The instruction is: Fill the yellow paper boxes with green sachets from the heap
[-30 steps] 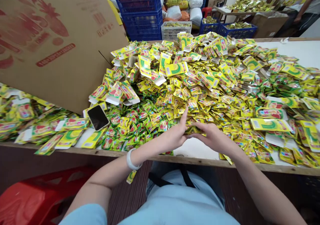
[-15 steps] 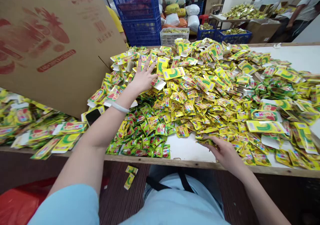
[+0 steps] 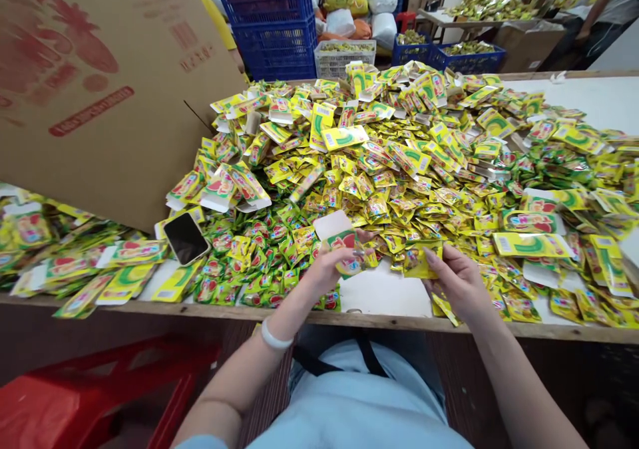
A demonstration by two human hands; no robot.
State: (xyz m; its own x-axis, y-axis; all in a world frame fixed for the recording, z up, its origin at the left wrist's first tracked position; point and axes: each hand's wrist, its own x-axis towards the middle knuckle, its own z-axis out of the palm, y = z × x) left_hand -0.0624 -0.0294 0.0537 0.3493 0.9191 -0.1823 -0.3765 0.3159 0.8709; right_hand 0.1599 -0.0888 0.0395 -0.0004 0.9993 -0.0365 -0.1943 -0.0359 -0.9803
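My left hand (image 3: 332, 266) is closed on a small printed box (image 3: 344, 246) with a red fruit picture and a raised white flap. Facing it, my right hand (image 3: 456, 279) pinches a yellow sachet (image 3: 419, 259) between thumb and fingers; whether several are stacked there I cannot tell. The box and the sachet are apart, held over a bare white patch of the table (image 3: 384, 299). Around my hands lie yellow sachets (image 3: 424, 213) on the right and green sachets (image 3: 264, 246) on the left. More yellow-green boxes (image 3: 344, 136) rest on top of the heap.
A large brown carton (image 3: 124, 90) stands at the left, with a phone (image 3: 186, 238) lying near its corner. Below the table is a red plastic stool (image 3: 60, 396). Blue crates (image 3: 274, 26) and filled sacks (image 3: 382, 20) stand behind. A person (image 3: 609, 10) is at the far right.
My left hand has come back from the far side of the heap and now holds a box. My right hand has lifted a sachet slightly, and the phone is uncovered.
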